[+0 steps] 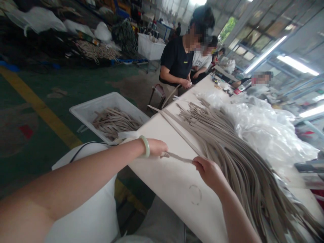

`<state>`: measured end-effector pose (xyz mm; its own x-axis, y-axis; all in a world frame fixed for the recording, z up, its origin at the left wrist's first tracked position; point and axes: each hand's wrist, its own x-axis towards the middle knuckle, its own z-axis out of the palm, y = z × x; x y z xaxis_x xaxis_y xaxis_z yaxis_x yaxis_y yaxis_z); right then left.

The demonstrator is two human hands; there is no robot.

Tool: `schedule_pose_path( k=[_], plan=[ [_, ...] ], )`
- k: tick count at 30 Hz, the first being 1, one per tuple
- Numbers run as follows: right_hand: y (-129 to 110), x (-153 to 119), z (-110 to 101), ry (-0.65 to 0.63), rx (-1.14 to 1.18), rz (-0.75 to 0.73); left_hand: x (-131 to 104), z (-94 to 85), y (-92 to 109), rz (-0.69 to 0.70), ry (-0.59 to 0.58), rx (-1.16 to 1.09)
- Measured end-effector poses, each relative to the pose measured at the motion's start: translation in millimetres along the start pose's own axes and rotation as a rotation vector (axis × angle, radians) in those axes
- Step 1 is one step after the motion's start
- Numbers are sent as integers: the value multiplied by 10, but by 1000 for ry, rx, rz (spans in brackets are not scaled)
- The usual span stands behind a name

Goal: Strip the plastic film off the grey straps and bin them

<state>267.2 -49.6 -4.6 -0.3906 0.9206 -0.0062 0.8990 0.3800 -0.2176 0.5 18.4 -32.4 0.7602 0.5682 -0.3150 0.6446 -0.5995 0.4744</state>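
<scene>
A short grey-beige fabric strap (pixel 180 158) is stretched between my two hands, just above the white table. My left hand (pixel 156 147), with a pale green bangle (pixel 145 146) at the wrist, is closed on one end. The other end sits pinched in my right hand (pixel 208 170), thumb against fingers. Beside my right hand lies a big bundle of long straps (pixel 227 158) of the same colour, running down the table toward me. One single strap (pixel 174 126) lies apart from the bundle, its end sticking out past the table edge.
A white plastic bin (pixel 111 98) with many short straps stands left of the table (pixel 152 168). Crumpled clear plastic bags (pixel 263 125) lie beyond the bundle. A co-worker in a dark shirt (pixel 176 57) sits along the table's left edge, hands on a strap; other people sit farther back.
</scene>
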Motion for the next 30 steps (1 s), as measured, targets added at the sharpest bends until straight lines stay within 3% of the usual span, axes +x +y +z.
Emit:
schedule_pose_path(
  k=[6, 10, 15, 19, 25, 27, 30],
  plan=[
    [-252, 5, 129, 30, -68, -12, 81, 65, 259, 58, 118, 133],
    [-238, -50, 139, 34, -125, 64, 91, 45, 302, -4, 210, 211],
    [-314, 57, 307, -38, -77, -61, 97, 89, 348, -32, 295, 210],
    [-301, 170, 365, -106, -160, 35, -41, 65, 169, -49, 247, 144],
    [268, 62, 68, -181, 11, 36, -308, -105, -381, -88, 116, 10],
    [322, 44, 27, -223, 40, 4, -296, -91, -402, -46, 88, -73],
    [249, 73, 51, -244, 2, 8, -245, -48, -271, -18, 53, -128]
  ],
)
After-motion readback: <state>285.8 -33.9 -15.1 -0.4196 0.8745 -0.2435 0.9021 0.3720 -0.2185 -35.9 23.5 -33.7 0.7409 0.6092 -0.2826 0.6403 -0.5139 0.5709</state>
